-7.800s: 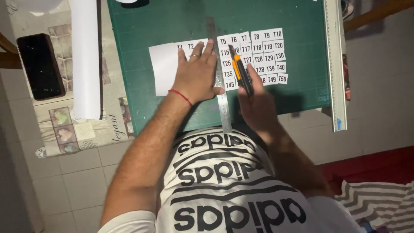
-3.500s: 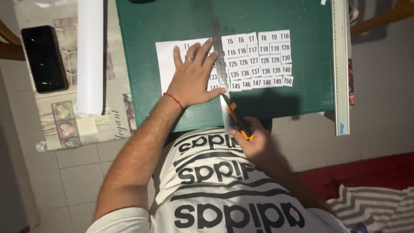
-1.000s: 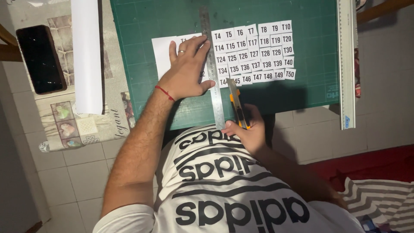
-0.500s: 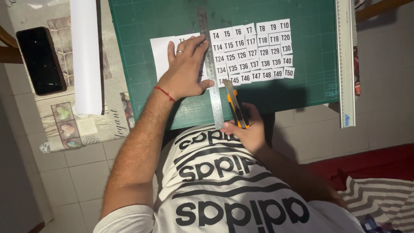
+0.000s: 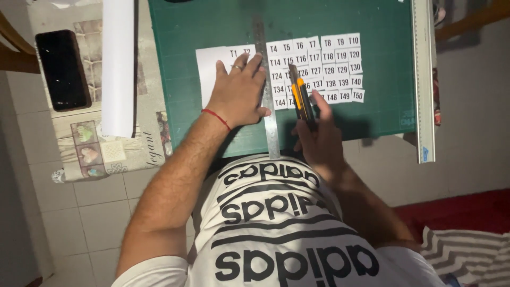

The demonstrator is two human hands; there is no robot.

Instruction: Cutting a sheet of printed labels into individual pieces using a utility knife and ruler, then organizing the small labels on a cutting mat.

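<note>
Knife (image 5: 300, 98) has moved up the sheet (image 5: 313, 69), blade pointing away.

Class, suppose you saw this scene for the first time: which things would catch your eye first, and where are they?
A white sheet of small labels lies on a green cutting mat. The left hand presses a metal ruler flat across it, while the right hand holds an orange utility knife right of the ruler.

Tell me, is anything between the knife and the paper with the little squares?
Nothing visible. The right hand holds the orange knife over the paper, beside the metal ruler. The left hand presses the ruler's other side, clear of the blade.
</note>
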